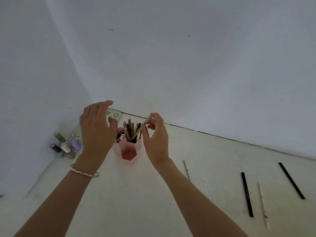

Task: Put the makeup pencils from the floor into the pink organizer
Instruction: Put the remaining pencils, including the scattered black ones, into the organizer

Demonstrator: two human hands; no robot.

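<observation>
A pink organizer (129, 152) of hexagonal cups stands on the pale floor near the wall corner, with several makeup pencils (129, 130) upright in its back cup. My right hand (156, 141) pinches the top end of a beige pencil (142, 127) that slants down into that cup. My left hand (97, 130) hovers open just left of the organizer, fingers spread, holding nothing. On the floor to the right lie two black pencils (247, 194) (291, 180), a thin white one (262, 204) and a thin brown one (186, 170).
Several nail polish bottles (65, 147) stand in the corner to the left of the organizer. A patterned flat object (114, 114) leans behind my left hand. White walls close off the back and left.
</observation>
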